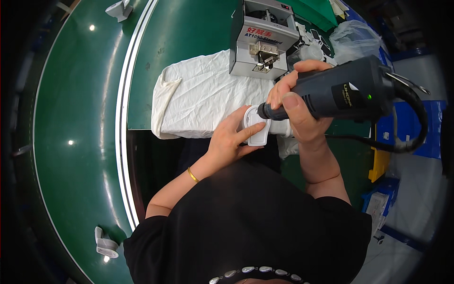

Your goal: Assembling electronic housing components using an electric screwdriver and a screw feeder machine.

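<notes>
In my right hand [305, 116] is a dark grey electric screwdriver [343, 92], lying almost level with its nose toward the left and a small green light lit near its back end. My fingers and thumb wrap round its front part. My left hand [228, 139] grips a small white plastic part [258, 138], with the thumb pressed on its face. The screwdriver's nose meets the upper part of that piece; the bit's tip is hidden. Beneath both hands spreads a wrinkled white cloth [198, 90] at the bench's near edge.
A grey screw feeder [240, 61] stands just beyond the cloth. Behind it at right are a green bin [318, 12] and a clear plastic bag [357, 39]. A green conveyor belt [78, 161] runs along the left, carrying two whitish parts. The screwdriver's black cable [422, 120] loops at right.
</notes>
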Tool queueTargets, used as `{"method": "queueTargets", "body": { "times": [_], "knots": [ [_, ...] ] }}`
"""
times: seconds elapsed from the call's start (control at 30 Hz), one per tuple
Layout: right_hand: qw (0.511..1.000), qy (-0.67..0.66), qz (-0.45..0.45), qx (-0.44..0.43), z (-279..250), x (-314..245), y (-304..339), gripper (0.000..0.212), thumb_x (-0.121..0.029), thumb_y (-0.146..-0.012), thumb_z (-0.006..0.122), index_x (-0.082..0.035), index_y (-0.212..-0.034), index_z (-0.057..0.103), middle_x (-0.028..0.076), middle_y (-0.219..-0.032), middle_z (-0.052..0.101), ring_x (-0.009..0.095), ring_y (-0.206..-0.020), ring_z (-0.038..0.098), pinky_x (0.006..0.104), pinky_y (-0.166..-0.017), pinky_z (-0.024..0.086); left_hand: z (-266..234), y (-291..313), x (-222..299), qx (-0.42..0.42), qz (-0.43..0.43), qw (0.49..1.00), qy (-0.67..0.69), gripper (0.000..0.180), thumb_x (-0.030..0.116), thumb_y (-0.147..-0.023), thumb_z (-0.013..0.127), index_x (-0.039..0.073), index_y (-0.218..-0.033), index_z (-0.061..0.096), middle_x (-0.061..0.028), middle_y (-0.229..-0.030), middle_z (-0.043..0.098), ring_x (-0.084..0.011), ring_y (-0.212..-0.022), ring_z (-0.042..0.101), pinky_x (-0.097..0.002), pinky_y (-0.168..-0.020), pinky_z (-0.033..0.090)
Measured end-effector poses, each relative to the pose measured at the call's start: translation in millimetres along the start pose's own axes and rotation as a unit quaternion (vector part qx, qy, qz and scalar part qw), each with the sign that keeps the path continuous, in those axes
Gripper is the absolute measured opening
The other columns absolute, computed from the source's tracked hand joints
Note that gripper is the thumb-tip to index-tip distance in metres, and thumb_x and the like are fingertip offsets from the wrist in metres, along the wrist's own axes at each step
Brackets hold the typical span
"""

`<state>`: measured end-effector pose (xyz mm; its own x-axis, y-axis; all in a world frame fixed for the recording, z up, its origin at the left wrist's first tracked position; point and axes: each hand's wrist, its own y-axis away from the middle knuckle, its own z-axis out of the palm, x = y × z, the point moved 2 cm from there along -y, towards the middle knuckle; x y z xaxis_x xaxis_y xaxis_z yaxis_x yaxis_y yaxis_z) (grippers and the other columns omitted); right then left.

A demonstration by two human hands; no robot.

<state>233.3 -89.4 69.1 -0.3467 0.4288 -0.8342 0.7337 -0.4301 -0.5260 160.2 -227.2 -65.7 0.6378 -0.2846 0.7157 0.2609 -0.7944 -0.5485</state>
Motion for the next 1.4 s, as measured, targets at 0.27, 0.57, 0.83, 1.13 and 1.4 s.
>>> {"method": "queueTargets", "body": {
  "times": [0.27, 0.57, 0.83, 1.13, 1.4],
  "knots": [
    [0.928, -0.18, 0.122, 0.304, -106, 22, 3, 0.032, -0.019, -0.093, 0.066, -0.005, -0.118, 0.053, 0.009, -0.081, 0.06, 0.02, -0.068, 0.058, 0.0375, -0.066, 0.049, -10, 5, 21, -0.047, 0.116, 0.974, -0.191, 0.047, 0.011, -0.066, 0.076, 0.02, -0.112, 0.072, -0.0103, -0.141, 0.049, -0.0346, -0.129, 0.048, -0.042, -0.1, 0.047],
    [0.819, 0.057, 0.331, 0.466, -251, 128, 86, 0.033, -0.017, -0.08, 0.08, -0.003, -0.103, 0.06, 0.007, -0.088, 0.064, 0.02, -0.069, 0.063, 0.0341, -0.058, 0.053, -56, -5, 25, -0.157, 0.062, 0.965, -0.201, 0.039, 0.003, -0.074, 0.062, 0.012, -0.112, 0.063, -0.011, -0.144, 0.048, -0.0327, -0.123, 0.052, -0.0392, -0.097, 0.049],
    [0.816, 0.193, 0.359, 0.41, -279, 173, 93, 0.028, -0.016, -0.074, 0.08, 0.001, -0.093, 0.068, 0.007, -0.085, 0.066, 0.018, -0.072, 0.062, 0.0337, -0.065, 0.048, -85, -1, -21, 0.049, -0.061, 0.986, -0.147, 0.052, -0.011, -0.065, 0.07, 0.004, -0.114, 0.059, -0.0162, -0.132, 0.058, -0.0257, -0.087, 0.066, -0.0332, -0.081, 0.055],
    [0.863, 0.165, 0.369, 0.303, -272, 161, 91, 0.032, -0.021, -0.084, 0.077, 0.002, -0.105, 0.068, 0.005, -0.087, 0.067, 0.014, -0.072, 0.06, 0.0287, -0.064, 0.046, -265, 16, -139, 0.38, -0.32, 0.826, -0.268, 0.041, 0.012, -0.082, 0.071, 0.001, -0.119, 0.058, -0.015, -0.109, 0.068, -0.0209, -0.089, 0.066, -0.0313, -0.082, 0.053],
    [0.89, 0.162, 0.316, 0.287, -276, 173, 102, 0.04, -0.018, -0.089, 0.074, 0.003, -0.121, 0.063, 0.008, -0.104, 0.067, 0.013, -0.088, 0.06, 0.0262, -0.076, 0.047, -324, 80, -184, 0.314, -0.459, 0.741, -0.377, 0.051, 0.042, -0.072, 0.077, 0.005, -0.106, 0.073, -0.0179, -0.106, 0.071, -0.034, -0.101, 0.067, -0.0411, -0.092, 0.051]
  ]
}}
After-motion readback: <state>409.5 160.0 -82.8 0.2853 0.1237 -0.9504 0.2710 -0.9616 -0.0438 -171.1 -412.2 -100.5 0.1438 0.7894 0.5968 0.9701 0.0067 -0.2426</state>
